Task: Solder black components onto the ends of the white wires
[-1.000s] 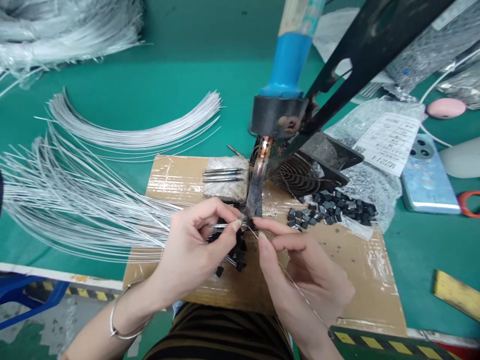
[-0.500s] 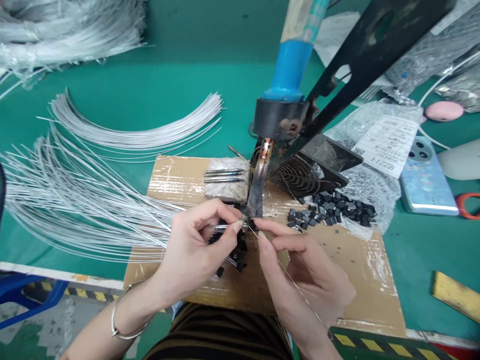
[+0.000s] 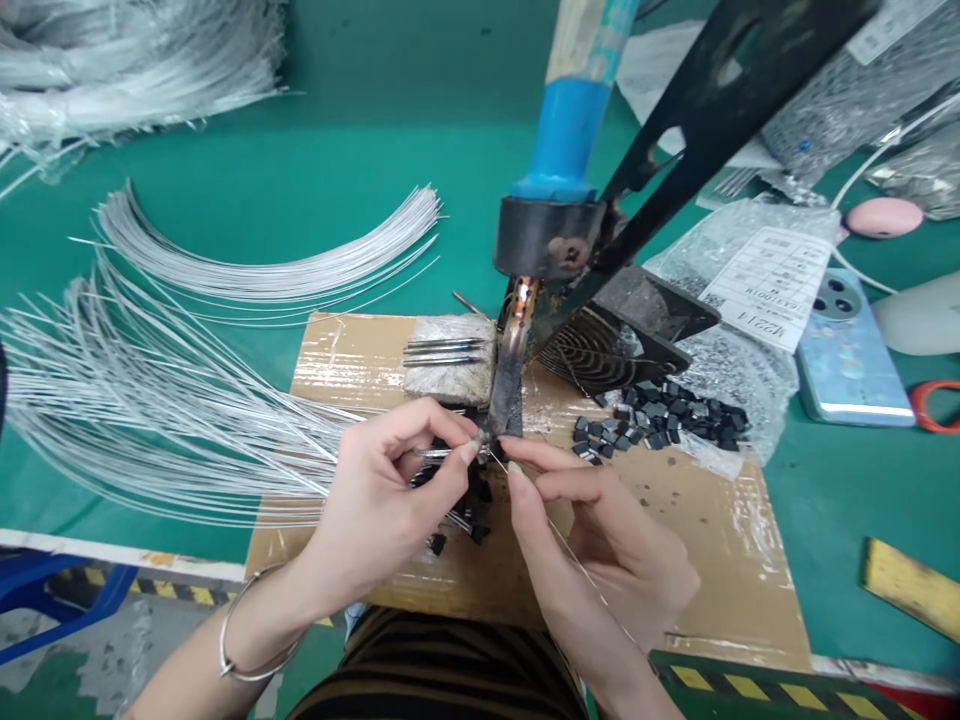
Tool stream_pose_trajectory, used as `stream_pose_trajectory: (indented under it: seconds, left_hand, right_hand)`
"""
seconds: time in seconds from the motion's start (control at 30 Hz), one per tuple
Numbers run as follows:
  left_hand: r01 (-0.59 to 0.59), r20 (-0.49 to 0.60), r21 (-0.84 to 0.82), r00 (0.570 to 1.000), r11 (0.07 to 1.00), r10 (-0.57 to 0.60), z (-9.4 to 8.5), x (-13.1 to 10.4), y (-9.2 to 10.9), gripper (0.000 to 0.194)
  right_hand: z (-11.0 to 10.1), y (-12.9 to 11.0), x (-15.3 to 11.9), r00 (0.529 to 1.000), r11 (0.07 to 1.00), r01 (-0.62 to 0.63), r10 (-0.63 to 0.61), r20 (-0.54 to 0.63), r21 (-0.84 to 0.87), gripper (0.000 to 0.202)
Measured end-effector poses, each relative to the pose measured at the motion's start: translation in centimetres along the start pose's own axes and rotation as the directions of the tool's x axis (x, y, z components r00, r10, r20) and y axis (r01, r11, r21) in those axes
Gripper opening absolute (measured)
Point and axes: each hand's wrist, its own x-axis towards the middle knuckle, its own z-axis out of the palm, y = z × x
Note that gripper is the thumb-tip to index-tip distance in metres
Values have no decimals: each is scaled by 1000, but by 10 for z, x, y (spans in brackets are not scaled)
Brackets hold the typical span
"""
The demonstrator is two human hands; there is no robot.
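Observation:
My left hand point(image 3: 390, 495) is closed in a pinch on a thin grey wire point(image 3: 430, 454), its fingertips right beside the tip of a clamped soldering iron point(image 3: 571, 130). The exact spot under the tip is small and partly hidden by my fingers. From the right, my right hand point(image 3: 600, 540) holds a fine strand of solder wire point(image 3: 581, 565) between thumb and fingers. One end of the solder wire reaches up to the iron's tip, while the rest trails back over my palm towards the wrist. Black connector-like pieces point(image 3: 478, 505) on wires lie beneath my left hand.
Cardboard point(image 3: 739, 570) covers the work area. Bundled grey wires point(image 3: 187, 400) spread leftward, with a curved bundle point(image 3: 277, 270) behind. Small black blocks point(image 3: 675, 415) are heaped right of a black fan point(image 3: 622, 330). A phone point(image 3: 855, 350) and a plastic bag point(image 3: 757, 370) lie farther right.
The whole view has shifted slightly. Both hands keep almost the same pose at the iron's tip, with the wire and solder wire still held.

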Motion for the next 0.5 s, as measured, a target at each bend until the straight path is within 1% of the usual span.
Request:
stream_pose_trajectory:
  seconds: [0.13,0.27,0.5]
  left_hand:
    - [-5,8,3,1000,1000,5,1,-1,0,13]
    - [-10,-1,3,1000,1000,10,1,-3,0,12]
    - [-16,4,-4,1000,1000,16,1,-2,1,12]
  right_hand:
    - [0,0,0,1000,998,25,-26,-13,-50,16]
    - [-1,-1,0,996,992,83,-84,-11,-96,19]
    - [1,-3,1,986,971,159,-164,-16,-178,19]
